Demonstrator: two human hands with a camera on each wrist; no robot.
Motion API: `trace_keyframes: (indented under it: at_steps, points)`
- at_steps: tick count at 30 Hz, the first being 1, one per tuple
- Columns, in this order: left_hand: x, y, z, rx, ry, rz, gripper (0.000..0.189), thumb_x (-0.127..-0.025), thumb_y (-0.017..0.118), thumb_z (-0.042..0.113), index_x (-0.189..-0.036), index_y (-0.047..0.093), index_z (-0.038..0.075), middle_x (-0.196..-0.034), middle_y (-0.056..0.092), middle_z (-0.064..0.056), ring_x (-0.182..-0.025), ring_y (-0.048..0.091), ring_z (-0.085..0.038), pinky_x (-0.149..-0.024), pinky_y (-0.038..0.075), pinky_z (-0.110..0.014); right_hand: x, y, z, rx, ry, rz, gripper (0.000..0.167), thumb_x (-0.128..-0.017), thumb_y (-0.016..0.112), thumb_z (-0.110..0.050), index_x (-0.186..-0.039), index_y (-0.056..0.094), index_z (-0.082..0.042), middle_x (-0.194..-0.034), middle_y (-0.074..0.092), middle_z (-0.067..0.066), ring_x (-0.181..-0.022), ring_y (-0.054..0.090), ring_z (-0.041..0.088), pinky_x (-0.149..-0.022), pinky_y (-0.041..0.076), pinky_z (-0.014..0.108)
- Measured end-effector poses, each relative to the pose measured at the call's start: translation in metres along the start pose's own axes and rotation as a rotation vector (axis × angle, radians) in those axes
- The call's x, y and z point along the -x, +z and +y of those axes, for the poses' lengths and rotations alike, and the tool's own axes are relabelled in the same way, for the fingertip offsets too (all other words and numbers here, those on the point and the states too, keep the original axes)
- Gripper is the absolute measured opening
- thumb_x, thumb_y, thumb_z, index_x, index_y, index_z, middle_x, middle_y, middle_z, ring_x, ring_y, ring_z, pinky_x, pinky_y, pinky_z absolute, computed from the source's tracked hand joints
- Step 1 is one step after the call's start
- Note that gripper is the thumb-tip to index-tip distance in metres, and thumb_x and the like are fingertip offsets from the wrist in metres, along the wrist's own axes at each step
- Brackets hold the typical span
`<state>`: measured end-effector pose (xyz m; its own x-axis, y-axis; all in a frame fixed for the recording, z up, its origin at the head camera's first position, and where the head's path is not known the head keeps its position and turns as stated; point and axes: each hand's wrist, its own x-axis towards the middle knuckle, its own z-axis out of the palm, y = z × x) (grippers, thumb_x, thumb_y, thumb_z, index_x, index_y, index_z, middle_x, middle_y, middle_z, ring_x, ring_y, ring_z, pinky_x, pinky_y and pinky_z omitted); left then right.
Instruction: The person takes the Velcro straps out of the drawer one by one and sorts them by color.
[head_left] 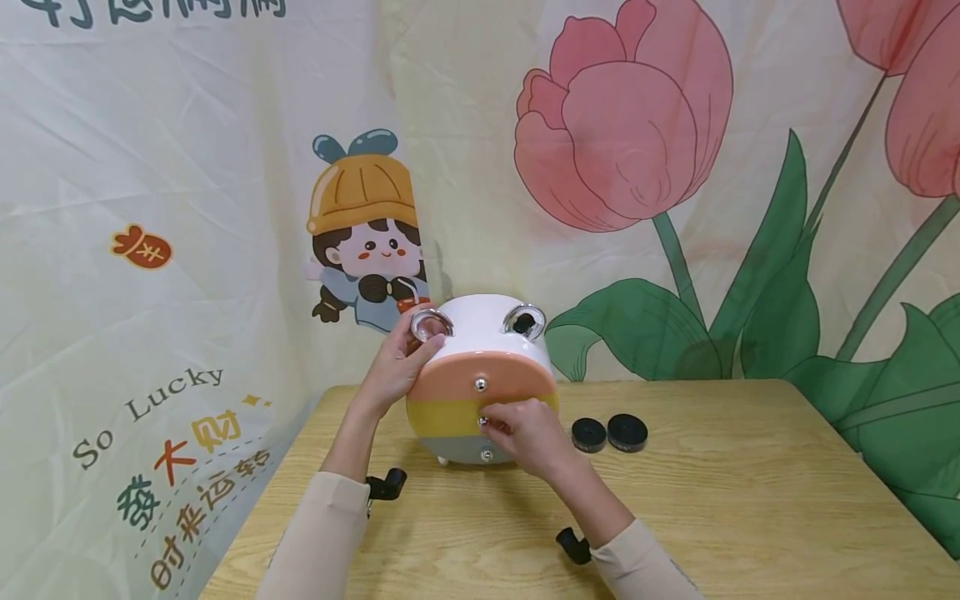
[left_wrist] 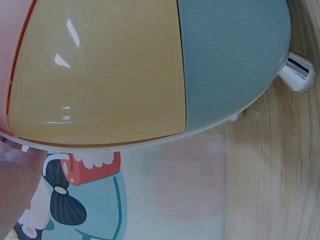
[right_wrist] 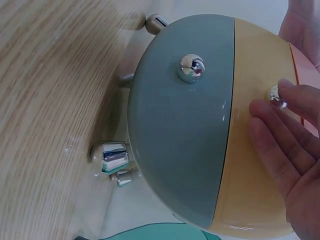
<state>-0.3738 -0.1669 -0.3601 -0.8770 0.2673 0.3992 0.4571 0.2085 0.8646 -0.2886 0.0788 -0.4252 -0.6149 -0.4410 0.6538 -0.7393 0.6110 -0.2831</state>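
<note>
A small rounded drawer box with a white shell (head_left: 480,321) stands on the table. Its front has an orange-pink drawer (head_left: 450,375), a yellow drawer (left_wrist: 100,80) and a grey-blue drawer (right_wrist: 175,130), each with a silver knob. My left hand (head_left: 397,362) grips the box's upper left side beside a silver ring (head_left: 450,322), thumb toward the front. In front of the box, my right hand (head_left: 528,437) pinches the middle knob (right_wrist: 274,96) between thumb and fingers. The yellow drawer sits flush with the grey-blue one.
Two black discs (head_left: 627,432) lie on the wooden table (head_left: 712,500) right of the box. Black wrist mounts (head_left: 387,484) stick out beside both forearms. Close behind the box hangs a printed cloth (head_left: 465,208) with tulips and a cartoon figure.
</note>
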Motion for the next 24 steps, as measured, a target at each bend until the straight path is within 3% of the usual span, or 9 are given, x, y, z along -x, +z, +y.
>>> trace_keyframes:
  at_steps: [10, 24]
  points:
    - [0.0, -0.0001, 0.0011, -0.004, -0.014, 0.002, 0.067, -0.101, 0.069, 0.038, -0.158, 0.037, 0.022, -0.137, 0.058, -0.007, -0.119, 0.06, -0.027, -0.095, 0.052, -0.027, 0.0007, 0.0047, 0.0022, -0.06, -0.007, 0.035, 0.016, -0.085, 0.087, -0.012, -0.099, 0.078, -0.012, -0.084, 0.077, -0.001, -0.071, 0.071, 0.008, -0.066, 0.055, 0.016]
    - [-0.0001, 0.0005, -0.0003, 0.006, -0.017, 0.006, 0.066, -0.102, 0.068, 0.034, -0.158, 0.036, 0.022, -0.139, 0.058, -0.008, -0.119, 0.06, -0.025, -0.094, 0.052, -0.025, 0.0008, 0.0058, -0.0018, -0.005, -0.003, 0.017, 0.009, -0.09, 0.083, -0.012, -0.096, 0.076, -0.013, -0.081, 0.074, -0.005, -0.067, 0.064, 0.003, -0.063, 0.052, 0.013]
